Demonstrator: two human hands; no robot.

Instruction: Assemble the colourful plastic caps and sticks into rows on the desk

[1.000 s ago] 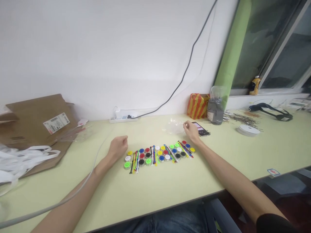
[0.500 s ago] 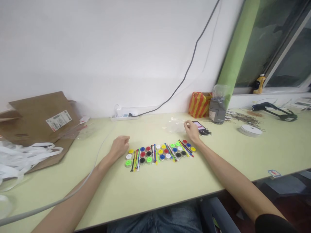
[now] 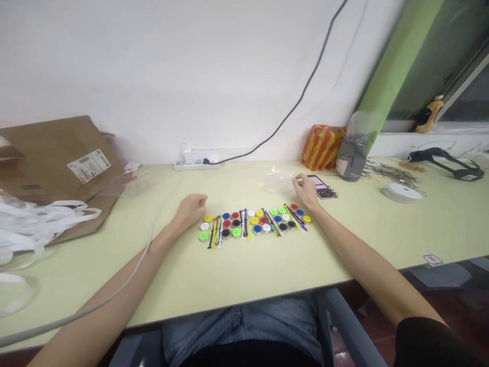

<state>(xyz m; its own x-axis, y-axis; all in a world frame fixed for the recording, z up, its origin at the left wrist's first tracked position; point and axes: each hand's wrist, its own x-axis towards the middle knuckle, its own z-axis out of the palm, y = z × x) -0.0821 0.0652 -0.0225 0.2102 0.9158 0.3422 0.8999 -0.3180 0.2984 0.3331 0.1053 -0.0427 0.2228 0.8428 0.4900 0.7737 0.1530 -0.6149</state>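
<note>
The person's left hand [image 3: 191, 210] rests on the pale green tabletop [image 3: 267, 275] just beside the left end of a neat row of small round containers with coloured lids [image 3: 254, 223]; its fingers are relaxed and loosely curled, with nothing showing in them. The lids are green, white, yellow, blue, red and black, and bright cable ties [image 3: 217, 231] lie among them, running front to back. The row sits at the middle of the frame, near the table's front edge. The right hand [image 3: 305, 187] is curled above the row's far right end, and its fingertips [image 3: 298, 179] sit between a crumpled clear plastic film [image 3: 278, 181] and a smartphone [image 3: 320, 186] with a lit pinkish screen; whether they pinch anything thin cannot be told. No words on the phone can be read, and part of it is blurred out. At the upper left, a brown cardboard sheet [image 3: 49, 158] carries a white shipping label [image 3: 88, 166] with barcodes, too small to read. A small sticker [image 3: 433, 260] with red marking sits at the lower right of the tabletop, also unreadable.
</note>
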